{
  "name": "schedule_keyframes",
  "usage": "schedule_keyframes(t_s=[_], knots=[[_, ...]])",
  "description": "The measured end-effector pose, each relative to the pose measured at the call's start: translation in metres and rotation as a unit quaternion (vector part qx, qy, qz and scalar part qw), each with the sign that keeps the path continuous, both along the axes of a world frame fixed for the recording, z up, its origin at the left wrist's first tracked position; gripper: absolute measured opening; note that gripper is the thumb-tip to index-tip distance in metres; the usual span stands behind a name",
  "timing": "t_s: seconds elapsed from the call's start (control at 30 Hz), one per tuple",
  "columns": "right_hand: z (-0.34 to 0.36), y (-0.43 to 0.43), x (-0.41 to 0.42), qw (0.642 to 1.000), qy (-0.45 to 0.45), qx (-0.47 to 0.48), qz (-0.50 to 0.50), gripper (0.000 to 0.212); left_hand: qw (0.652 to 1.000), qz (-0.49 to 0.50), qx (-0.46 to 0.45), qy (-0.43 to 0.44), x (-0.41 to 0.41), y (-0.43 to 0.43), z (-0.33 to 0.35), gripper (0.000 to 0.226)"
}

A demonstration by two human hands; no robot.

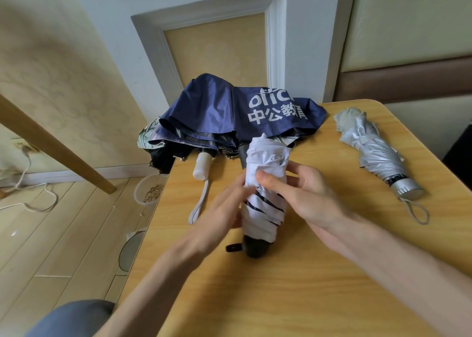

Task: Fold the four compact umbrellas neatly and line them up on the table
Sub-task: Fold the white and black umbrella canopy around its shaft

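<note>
**A:** What's hard to read here?

**B:** The left hand (217,214) is a smear of blur. It's against the near side of the white umbrella (264,183), but whether those fingers grip or just touch, I can't tell. The navy umbrella (224,106) sprawls half open over the far edge of the counter (281,298) and hides whatever the white handle (201,166) belongs to.

**A:** And the right hand (309,196)?

**B:** Sharp. Its thumb and curled fingers pinch the white fabric. That umbrella's at mid-counter, black handle nearest the person. The silver umbrella (375,152) lies rolled, well apart on the right.
</note>
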State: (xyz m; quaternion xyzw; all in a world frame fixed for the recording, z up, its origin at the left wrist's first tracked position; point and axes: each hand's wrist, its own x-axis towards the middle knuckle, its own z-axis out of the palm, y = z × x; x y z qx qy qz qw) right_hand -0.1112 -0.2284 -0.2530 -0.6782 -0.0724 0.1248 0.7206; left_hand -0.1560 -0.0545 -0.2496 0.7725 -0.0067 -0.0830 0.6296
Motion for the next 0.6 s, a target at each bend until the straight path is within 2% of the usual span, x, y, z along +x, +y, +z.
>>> schedule_keyframes(t_s=[0.1, 0.27, 0.47, 0.6], knots=[[0.004, -0.006, -0.004, 0.999, -0.021, -0.029, 0.018, 0.027, 0.997, 0.034, -0.034, -0.054, 0.002, 0.011, 0.009, 0.07], [0.006, -0.004, -0.013, 0.995, -0.042, -0.052, 0.076, 0.025, 0.995, 0.046, -0.037, -0.074, 0.0, 0.007, 0.011, 0.036], [0.009, -0.005, -0.015, 0.987, -0.059, -0.06, 0.137, 0.03, 0.991, 0.067, -0.066, -0.092, -0.001, 0.011, 0.011, 0.041], [0.004, 0.003, -0.013, 0.995, -0.036, -0.032, 0.087, 0.053, 0.982, 0.119, -0.117, -0.093, -0.001, 0.01, 0.006, 0.039]])
